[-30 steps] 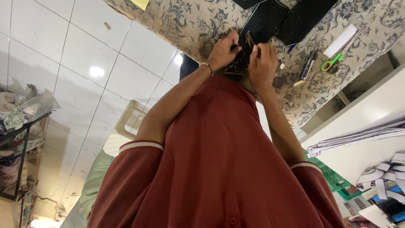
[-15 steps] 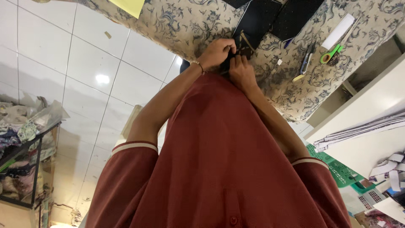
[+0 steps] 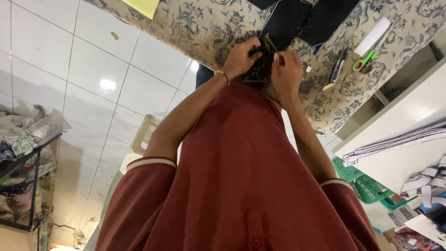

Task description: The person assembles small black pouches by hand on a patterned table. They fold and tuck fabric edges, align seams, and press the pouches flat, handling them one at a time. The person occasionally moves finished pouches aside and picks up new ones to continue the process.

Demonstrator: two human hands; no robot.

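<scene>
Both of my hands work close together on a small dark dotted piece of fabric [image 3: 258,70] at the near edge of a table covered with floral cloth [image 3: 195,28]. My left hand [image 3: 241,58], with a bracelet at its wrist, pinches the piece from the left. On the right side, my right hand [image 3: 285,72] grips it with the fingers curled. A thin yellowish stick [image 3: 270,43] pokes up between the hands. Larger dark dotted fabric pieces [image 3: 290,18] lie just beyond on the table. My red shirt fills the lower view.
Green-handled scissors [image 3: 363,60], a white strip [image 3: 372,35] and a pen-like tool [image 3: 337,69] lie at the right on the table. A white shelf with stacked papers [image 3: 399,138] and a green basket [image 3: 362,185] stand right. A rack of cloth [image 3: 23,153] is at the left on the tiled floor.
Both hands stay on the dark fabric piece. My right hand went in close to the left one, then drew slightly apart again, fingers shifting on the piece. The view has tilted a little.
</scene>
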